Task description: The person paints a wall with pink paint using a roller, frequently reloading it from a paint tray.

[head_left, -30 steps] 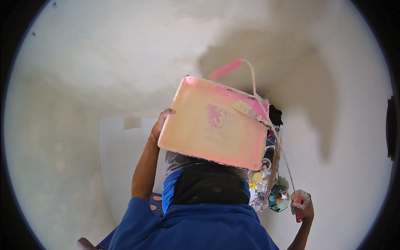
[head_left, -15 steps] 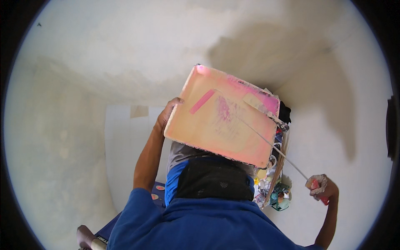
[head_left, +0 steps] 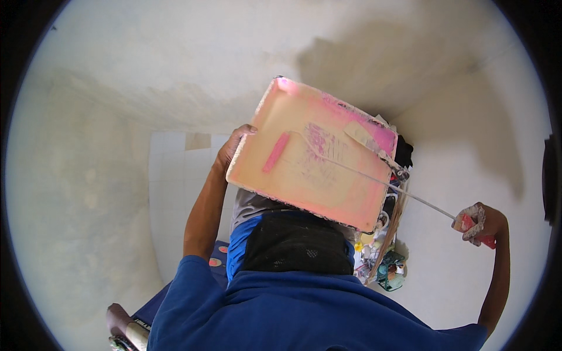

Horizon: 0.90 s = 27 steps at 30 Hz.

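My left hand (head_left: 236, 142) grips the left edge of a wide, shallow paint tray (head_left: 328, 202), thumb over its rim. The tray is tilted and smeared with cream and pink paint. My right hand (head_left: 483, 224), crusted with pale paint, is closed around the red handle of a paint roller (head_left: 276, 152). From that hand a long thin metal rod reaches left across the tray to the roller's slim pink sleeve, which lies over the tray floor. A paint-covered scraper (head_left: 369, 142) rests along the tray's right side, its blade over a bright pink patch.
Pale, patchy walls (head_left: 82, 175) surround me. Below the tray's right corner, a wooden-edged surface carries jumbled items and a green bag (head_left: 391, 272). White floor tiles (head_left: 181, 169) show at left. A dark blue cloth with round prints (head_left: 219, 257) lies near my left elbow.
My right hand has moved up and outward to the right with the roller. The roller sleeve has shifted left and down across the tray. The tray is slightly higher in view.
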{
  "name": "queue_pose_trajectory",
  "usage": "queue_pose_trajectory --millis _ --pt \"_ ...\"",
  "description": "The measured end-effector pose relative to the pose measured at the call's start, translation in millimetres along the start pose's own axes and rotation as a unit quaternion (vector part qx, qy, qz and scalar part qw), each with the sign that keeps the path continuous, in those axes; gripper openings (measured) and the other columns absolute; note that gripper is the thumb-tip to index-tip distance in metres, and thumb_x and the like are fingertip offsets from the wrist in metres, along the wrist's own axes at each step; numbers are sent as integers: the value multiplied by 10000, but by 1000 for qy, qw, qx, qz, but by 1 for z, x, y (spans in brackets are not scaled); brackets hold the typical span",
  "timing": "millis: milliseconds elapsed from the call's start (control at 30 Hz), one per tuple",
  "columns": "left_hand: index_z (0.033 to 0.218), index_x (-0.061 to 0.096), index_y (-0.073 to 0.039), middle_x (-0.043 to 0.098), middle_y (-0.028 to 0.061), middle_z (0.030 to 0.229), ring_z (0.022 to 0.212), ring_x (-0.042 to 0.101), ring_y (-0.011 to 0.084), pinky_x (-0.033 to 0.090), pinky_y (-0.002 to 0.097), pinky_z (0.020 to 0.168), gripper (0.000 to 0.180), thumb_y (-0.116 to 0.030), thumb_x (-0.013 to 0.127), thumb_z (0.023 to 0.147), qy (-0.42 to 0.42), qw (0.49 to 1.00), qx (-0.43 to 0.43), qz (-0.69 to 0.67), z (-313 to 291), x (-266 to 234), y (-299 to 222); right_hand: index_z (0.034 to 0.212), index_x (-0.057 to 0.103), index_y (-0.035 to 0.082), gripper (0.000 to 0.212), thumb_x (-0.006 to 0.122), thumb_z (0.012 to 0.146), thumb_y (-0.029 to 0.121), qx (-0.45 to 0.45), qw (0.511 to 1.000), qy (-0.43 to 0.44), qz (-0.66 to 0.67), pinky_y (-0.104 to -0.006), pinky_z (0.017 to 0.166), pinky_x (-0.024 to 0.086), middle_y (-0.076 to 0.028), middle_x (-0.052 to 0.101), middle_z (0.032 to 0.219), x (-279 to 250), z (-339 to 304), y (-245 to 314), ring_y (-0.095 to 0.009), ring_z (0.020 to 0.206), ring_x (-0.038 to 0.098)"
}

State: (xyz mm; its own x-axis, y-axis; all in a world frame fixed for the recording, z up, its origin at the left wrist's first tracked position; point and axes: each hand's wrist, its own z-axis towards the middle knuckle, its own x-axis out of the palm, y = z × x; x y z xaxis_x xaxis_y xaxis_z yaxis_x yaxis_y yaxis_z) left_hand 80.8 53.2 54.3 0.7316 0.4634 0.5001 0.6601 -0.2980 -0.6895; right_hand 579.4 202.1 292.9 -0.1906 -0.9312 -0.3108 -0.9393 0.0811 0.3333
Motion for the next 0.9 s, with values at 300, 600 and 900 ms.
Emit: queue_pose_trajectory --millis 300,600,900 --pt "1014 559 0 600 127 886 753 570 203 472 310 688 480 -340 584 675 34 999 -37 -14 6 -7 2 623 500 22 214 695 620 109 -24 969 -191 -155 -277 459 419 -51 528 558 -5 -8 -30 -129 469 478" --pt "928 564 -20 580 92 800 687 546 180 462 298 634 408 -339 593 675 21 999 -42 -8 19 -18 8 684 517 3 214 675 628 137 -67 779 -551 -292 -320 556 428 -95 550 642 21 -23 -144 -207 578 497" --pt "919 558 -39 567 79 812 715 541 176 460 302 659 400 -343 616 666 14 999 -46 -1 13 -8 4 788 543 -11 279 717 654 161 79 844 -477 -230 -372 652 445 -166 551 808 36 -54 -103 -313 747 537"
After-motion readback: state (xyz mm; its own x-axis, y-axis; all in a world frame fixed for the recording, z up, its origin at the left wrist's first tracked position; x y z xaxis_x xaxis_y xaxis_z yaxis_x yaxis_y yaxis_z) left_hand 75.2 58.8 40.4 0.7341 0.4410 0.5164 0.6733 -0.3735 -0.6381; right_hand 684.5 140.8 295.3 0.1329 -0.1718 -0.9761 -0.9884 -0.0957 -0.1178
